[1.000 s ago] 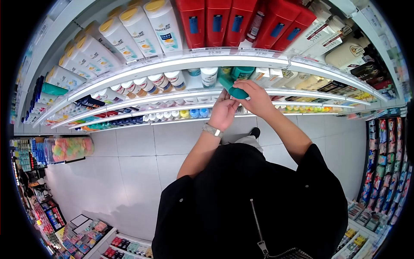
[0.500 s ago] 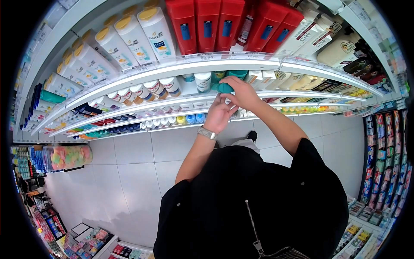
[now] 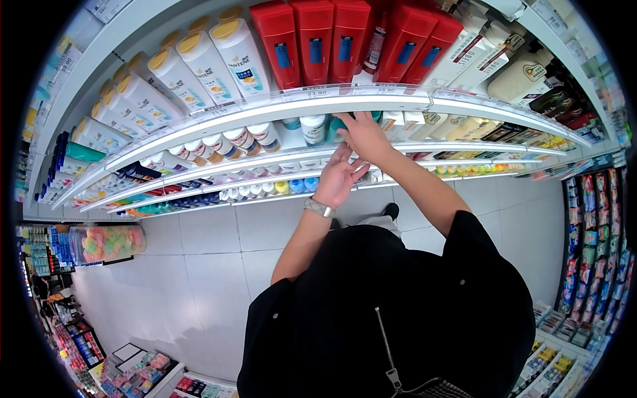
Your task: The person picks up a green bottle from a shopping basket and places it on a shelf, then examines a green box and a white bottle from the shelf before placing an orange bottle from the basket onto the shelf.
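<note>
- The right hand [image 3: 363, 136] reaches up and forward into the second shelf [image 3: 292, 154], under the row of red bottles [image 3: 312, 40].
- Its fingers lie over a teal bottle [image 3: 336, 126], which sits on that shelf just beside a white bottle [image 3: 313, 129].
- Only a small teal part shows at the left edge of the hand. I cannot tell whether the fingers clamp it or merely rest on it, nor which way its long axis runs.
- The left hand [image 3: 340, 174], with a watch [image 3: 318, 207] on its wrist, hangs just below the right one at the shelf's front edge. Its fingers are spread and hold nothing.
- The bottle lies above and beyond the left fingers, so the right hand is plainly the nearer one.
</note>
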The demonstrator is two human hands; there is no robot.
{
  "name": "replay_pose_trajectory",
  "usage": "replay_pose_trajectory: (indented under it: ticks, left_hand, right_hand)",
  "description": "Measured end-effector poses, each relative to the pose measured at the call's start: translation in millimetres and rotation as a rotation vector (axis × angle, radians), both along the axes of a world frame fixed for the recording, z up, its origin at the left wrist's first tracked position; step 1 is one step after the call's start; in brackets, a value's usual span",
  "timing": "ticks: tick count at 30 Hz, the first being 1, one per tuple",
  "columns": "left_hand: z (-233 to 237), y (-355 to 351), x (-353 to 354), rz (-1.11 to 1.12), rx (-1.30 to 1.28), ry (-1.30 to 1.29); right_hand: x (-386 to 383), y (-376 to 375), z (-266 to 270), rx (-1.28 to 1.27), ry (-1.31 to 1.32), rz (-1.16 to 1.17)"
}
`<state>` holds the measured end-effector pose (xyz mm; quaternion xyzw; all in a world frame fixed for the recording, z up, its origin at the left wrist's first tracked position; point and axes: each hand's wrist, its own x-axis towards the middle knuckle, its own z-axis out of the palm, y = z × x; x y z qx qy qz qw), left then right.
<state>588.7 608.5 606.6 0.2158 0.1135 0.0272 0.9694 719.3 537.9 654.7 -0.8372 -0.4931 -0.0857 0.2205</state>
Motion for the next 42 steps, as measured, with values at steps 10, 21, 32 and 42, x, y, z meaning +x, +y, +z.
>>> replay_pose_trajectory:
  ticks: [10,21,32,42]
  left_hand:
    - [0.1,1.9,-4.9,-0.025,0.001,0.025]
    - [-2.6,0.1,-11.6,-0.025,0.008,0.108]
    - [-22.9,3.9,-21.7,-0.031,-0.029,0.133]
    - [-31.1,1.3,-38.8,-0.041,0.125,0.257]
  right_hand:
    - [7.4,12.5,-7.0,-0.008,-0.11,-0.042]
    - [24.8,29.9,-0.7,0.054,-0.054,-0.11]
    - [35.2,17.9,4.5,-0.074,0.087,-0.113]
    - [65.2,-19.9,10.3,-0.11,0.134,-0.028]
